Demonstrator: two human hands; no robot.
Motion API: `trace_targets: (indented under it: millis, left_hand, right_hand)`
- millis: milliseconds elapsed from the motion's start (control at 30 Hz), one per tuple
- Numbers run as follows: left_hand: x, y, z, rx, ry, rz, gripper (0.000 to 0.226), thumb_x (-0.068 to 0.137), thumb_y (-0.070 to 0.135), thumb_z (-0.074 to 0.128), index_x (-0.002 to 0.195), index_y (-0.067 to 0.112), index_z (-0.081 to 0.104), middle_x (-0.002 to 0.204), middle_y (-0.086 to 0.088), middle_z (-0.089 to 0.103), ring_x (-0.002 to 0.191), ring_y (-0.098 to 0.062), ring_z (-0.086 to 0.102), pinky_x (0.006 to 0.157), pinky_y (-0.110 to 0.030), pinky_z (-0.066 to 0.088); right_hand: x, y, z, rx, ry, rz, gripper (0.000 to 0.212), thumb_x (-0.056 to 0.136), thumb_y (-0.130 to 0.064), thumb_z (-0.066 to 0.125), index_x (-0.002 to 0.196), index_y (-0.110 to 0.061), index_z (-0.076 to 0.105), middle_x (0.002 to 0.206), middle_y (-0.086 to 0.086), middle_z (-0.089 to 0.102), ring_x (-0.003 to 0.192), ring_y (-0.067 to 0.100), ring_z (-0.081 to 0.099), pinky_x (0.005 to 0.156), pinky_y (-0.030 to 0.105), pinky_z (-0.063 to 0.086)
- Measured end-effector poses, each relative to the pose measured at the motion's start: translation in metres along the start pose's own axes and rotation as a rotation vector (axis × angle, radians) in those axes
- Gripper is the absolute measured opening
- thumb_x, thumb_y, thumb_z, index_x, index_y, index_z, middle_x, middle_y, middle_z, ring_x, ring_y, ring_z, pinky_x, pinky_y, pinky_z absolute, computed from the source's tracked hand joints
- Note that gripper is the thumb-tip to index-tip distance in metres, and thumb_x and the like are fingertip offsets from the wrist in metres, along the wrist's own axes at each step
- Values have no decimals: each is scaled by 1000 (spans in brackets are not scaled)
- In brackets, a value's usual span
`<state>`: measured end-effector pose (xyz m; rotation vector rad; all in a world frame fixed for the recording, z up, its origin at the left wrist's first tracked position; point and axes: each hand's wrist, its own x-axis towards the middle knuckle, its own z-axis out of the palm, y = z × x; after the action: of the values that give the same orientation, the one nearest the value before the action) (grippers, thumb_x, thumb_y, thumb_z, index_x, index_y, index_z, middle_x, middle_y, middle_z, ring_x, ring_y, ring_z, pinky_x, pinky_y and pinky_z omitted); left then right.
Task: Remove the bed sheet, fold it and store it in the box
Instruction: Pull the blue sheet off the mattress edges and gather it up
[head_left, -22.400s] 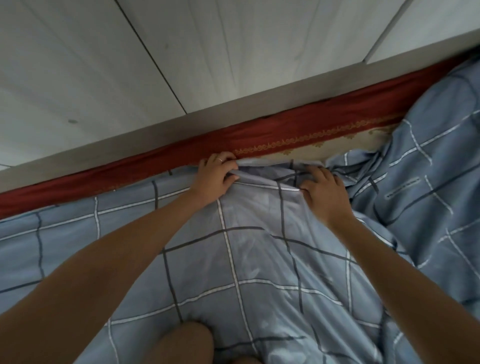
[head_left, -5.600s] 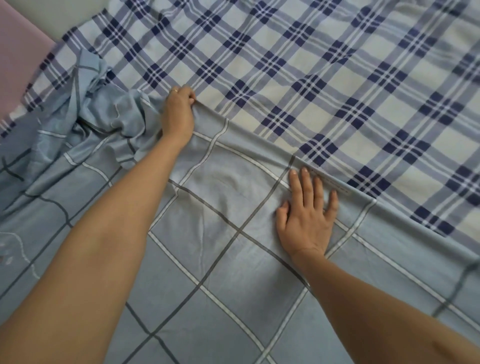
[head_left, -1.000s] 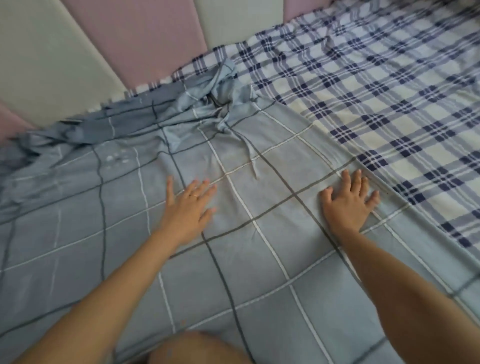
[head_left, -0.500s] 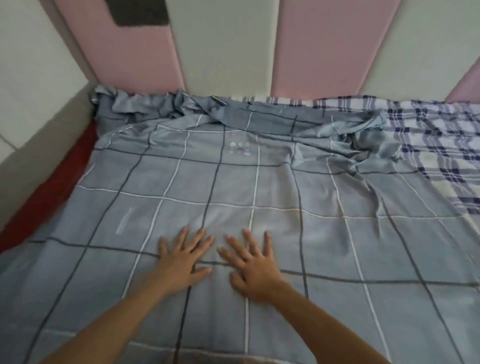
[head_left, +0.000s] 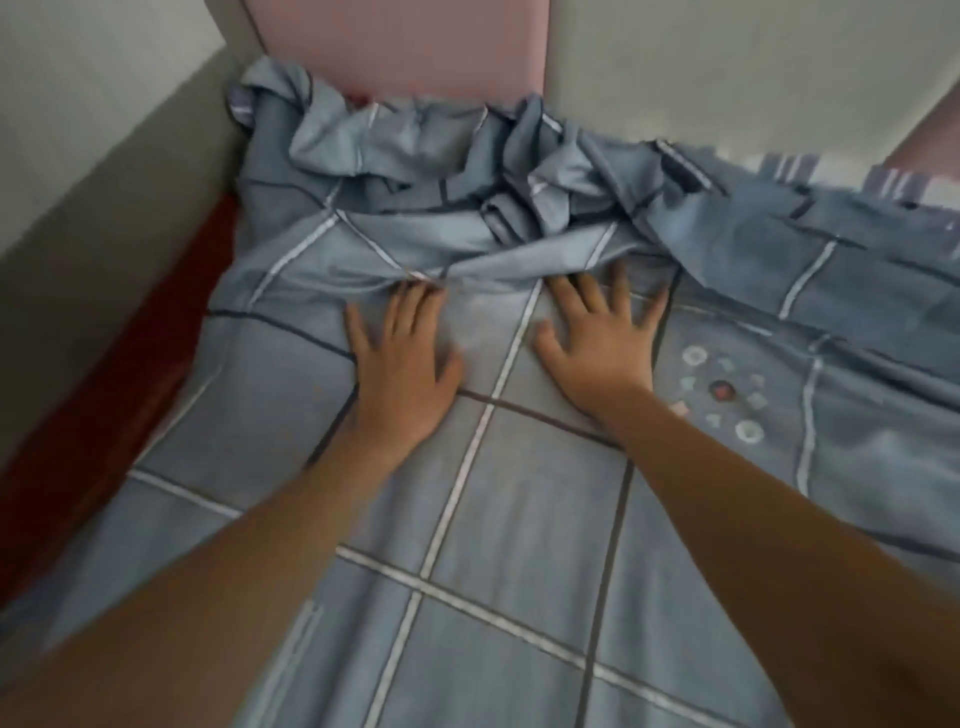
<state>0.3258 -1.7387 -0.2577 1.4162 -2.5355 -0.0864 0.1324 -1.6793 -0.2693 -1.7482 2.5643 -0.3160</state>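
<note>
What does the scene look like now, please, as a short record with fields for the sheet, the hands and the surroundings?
sheet: blue-grey checked bed sheet, flat near the person, with bunched folds at the far end
hands: left hand and right hand lie flat on the sheet, side by side, fingers spread
detail: small embroidered motif to the right of the right hand
surroundings: pink panel behind the folds; red strip along the left side

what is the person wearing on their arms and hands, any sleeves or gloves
Nothing shows: the left hand and right hand are gloveless; the left forearm and right forearm are uncovered, with no sleeve, watch or bracelet in view. Too blurred to tell a ring.
</note>
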Motion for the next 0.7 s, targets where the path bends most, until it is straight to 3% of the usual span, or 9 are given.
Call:
trace_targets:
  millis: [67,167,267,300,367,467,567,633,700]
  left_hand:
    - [-20,-5,-26,-49,103,-156,72,74,38,57,139,17,37,152,-10,28,141,-25,23,109,-59,9]
    - [-33,-33,-73,-189,154,-715,102,59,33,85,144,13,31,154,-18,16,142,-34,16,110,-59,12]
    - [-30,-80,-98,-242,-276,-1058,143,46,66,79,150,14,-2,157,-13,-10,145,-27,-8,112,-57,0]
    - [-28,-92,-100,-271,-437,-1107,154,36,75,73,149,15,-13,156,-11,-16,144,-26,-12,114,-56,-1]
    - [-25,-101,-96,-307,-590,-1130,167,19,83,63,145,14,-24,154,-10,-24,143,-26,-19,115,-54,-3]
    - [-22,-102,-93,-318,-622,-1135,172,16,87,63,143,16,-29,151,-8,-31,141,-25,-24,110,-59,-5]
    - [-22,-101,-97,-326,-638,-1145,172,19,87,65,140,15,-34,150,-9,-34,141,-25,-25,109,-61,-3]
    - [-18,-105,-99,-304,-658,-1143,173,20,86,66,138,14,-37,148,-9,-37,140,-25,-27,109,-61,-4]
    - [-16,-110,-100,-323,-690,-1155,172,21,86,66,136,13,-39,146,-10,-40,139,-26,-30,108,-62,-6]
  right_hand:
    - [1,-2,-12,37,-24,4,63,86,-53,23,143,-29,37,144,1,43,142,35,20,109,64,-6]
    - [10,-7,-27,44,-35,10,58,84,-45,32,133,-21,51,129,5,56,133,34,36,110,63,2]
    - [12,-6,-32,41,-47,7,56,81,-40,35,128,-16,54,126,8,57,128,33,40,111,59,3]
    - [13,-8,-32,35,-45,3,56,80,-39,35,127,-15,54,126,10,57,127,33,40,111,57,4]
    - [12,-8,-30,19,-23,2,55,80,-37,36,125,-11,55,124,15,57,123,33,40,111,54,8]
    - [13,-14,-28,6,81,-29,48,82,-31,38,122,-7,52,116,22,57,112,34,41,106,53,20]
    - [12,-26,-34,-19,305,-292,37,85,-23,41,116,-7,52,116,20,52,97,34,46,90,49,36]
    - [22,-56,-41,10,388,-479,37,84,-23,44,119,-9,49,122,17,46,100,33,48,87,47,37]
    - [45,-95,-48,-30,303,-544,52,81,-27,50,131,-15,43,131,17,44,115,35,46,97,48,32]
